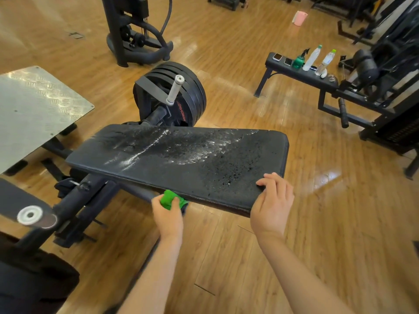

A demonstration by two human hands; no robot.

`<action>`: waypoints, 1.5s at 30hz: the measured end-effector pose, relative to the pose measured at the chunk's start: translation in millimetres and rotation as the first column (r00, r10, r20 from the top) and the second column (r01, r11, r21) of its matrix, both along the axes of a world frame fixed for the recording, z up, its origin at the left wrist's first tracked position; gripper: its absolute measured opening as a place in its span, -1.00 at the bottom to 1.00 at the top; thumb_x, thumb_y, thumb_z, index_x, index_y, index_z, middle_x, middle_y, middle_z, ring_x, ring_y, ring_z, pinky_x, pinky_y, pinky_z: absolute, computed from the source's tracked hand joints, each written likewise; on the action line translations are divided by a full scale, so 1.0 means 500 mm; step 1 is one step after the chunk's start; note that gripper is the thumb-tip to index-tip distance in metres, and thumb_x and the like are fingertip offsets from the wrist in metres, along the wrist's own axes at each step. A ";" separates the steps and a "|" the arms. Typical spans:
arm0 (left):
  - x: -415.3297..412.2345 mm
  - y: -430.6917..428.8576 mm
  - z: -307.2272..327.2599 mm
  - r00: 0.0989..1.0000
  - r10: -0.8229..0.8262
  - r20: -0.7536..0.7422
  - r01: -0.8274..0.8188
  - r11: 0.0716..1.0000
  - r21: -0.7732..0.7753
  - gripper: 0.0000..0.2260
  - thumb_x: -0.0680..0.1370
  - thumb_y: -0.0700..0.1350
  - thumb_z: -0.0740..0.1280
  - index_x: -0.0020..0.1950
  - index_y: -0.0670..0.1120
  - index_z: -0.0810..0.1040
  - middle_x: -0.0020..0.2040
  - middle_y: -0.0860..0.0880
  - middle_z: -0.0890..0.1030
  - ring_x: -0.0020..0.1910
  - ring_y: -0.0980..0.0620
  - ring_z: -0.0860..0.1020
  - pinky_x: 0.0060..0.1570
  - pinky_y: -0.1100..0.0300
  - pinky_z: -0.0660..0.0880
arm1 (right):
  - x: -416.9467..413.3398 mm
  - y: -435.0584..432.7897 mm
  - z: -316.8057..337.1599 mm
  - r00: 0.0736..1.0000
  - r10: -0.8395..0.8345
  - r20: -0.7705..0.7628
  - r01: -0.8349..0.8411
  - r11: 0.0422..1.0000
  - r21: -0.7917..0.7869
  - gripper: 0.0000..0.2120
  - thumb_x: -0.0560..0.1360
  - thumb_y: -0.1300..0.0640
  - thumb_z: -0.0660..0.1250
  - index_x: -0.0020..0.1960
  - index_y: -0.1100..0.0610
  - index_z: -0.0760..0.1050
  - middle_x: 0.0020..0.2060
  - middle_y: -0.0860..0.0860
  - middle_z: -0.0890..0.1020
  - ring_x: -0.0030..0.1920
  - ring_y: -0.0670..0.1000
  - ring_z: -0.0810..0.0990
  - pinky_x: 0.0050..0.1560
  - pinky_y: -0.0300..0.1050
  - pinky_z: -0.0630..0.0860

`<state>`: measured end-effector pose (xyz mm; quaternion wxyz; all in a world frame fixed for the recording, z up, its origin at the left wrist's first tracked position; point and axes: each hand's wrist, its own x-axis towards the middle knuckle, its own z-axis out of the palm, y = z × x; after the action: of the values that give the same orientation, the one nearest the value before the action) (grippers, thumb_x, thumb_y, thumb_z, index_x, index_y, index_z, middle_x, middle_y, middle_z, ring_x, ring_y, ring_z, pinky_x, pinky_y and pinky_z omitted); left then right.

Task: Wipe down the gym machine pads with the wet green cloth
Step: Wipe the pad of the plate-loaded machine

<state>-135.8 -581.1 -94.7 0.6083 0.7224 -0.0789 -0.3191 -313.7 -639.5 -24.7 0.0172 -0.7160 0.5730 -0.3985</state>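
A long black machine pad (181, 159) lies tilted across the middle of the view, its top speckled with wet streaks and droplets. My left hand (167, 214) grips the bunched wet green cloth (169, 198) against the pad's near edge, partly under it. My right hand (272, 200) holds the pad's near right corner, fingers curled over the top surface and thumb below the edge.
Stacked black weight plates (181, 96) with a white sleeve stand behind the pad. A chequered metal footplate (34, 109) is at the left. A flat bench (301, 73) at the right carries phones, a green spray bottle and two water bottles. Wooden floor (317, 223) spreads on the right.
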 end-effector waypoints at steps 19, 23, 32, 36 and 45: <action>0.220 -0.023 -0.108 0.990 -0.141 -0.027 0.144 0.975 0.169 -0.79 0.52 -0.32 0.32 0.07 -0.10 0.39 0.05 -0.16 0.52 0.10 -0.17 0.52 0.16 -0.02 0.47 | 0.269 0.059 -0.042 0.868 0.220 -0.445 -0.243 0.970 0.004 -0.80 0.47 0.21 0.18 0.01 0.16 0.54 -0.01 0.04 0.60 0.20 0.11 0.51 0.27 -0.02 0.32; 0.209 -0.004 -0.092 0.978 -0.198 -0.058 0.203 0.976 0.081 -0.82 0.55 -0.25 0.33 0.10 -0.17 0.40 -0.07 -0.04 0.51 -0.03 -0.04 0.50 -0.02 0.11 0.44 | 0.342 0.030 -0.089 0.785 0.196 -0.587 -0.206 0.977 0.051 -0.82 0.51 0.17 0.20 0.02 0.15 0.55 0.01 0.03 0.60 0.22 0.10 0.50 0.30 0.01 0.30; 0.216 -0.007 -0.099 0.966 -0.246 -0.078 0.246 0.969 -0.016 -0.83 0.56 -0.30 0.30 0.08 -0.13 0.37 -0.07 0.02 0.48 -0.11 0.13 0.50 -0.11 0.28 0.46 | 0.362 0.010 -0.133 0.656 0.077 -0.750 -0.068 0.997 0.043 -0.75 0.55 0.12 0.04 0.00 0.13 0.49 0.02 0.04 0.57 0.14 0.10 0.52 0.33 0.07 0.26; 0.246 -0.009 -0.129 0.978 -0.189 -0.092 0.190 0.982 -0.002 -0.84 0.57 -0.30 0.27 0.10 -0.14 0.35 -0.06 0.00 0.48 -0.09 0.07 0.50 -0.09 0.24 0.46 | 0.355 0.004 -0.150 0.657 0.030 -0.754 -0.101 0.994 -0.048 -0.93 0.52 0.18 0.25 -0.03 0.12 0.49 -0.03 0.03 0.57 0.05 0.10 0.53 0.26 0.03 0.34; 0.362 -0.055 -0.215 0.981 0.060 -0.187 -0.046 0.996 0.078 -0.81 0.58 -0.31 0.24 0.10 -0.10 0.31 0.08 -0.15 0.47 0.06 -0.10 0.50 0.07 0.05 0.48 | 0.357 -0.001 -0.165 0.662 -0.028 -0.749 -0.108 0.985 -0.132 -0.82 0.54 0.19 0.15 0.00 0.11 0.52 0.03 0.04 0.60 0.10 0.10 0.55 0.16 0.00 0.38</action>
<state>45.2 -608.4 -202.1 0.5943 0.7126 0.0101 -0.3726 -135.1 -640.1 -107.0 -0.2700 -0.8277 0.4784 -0.1149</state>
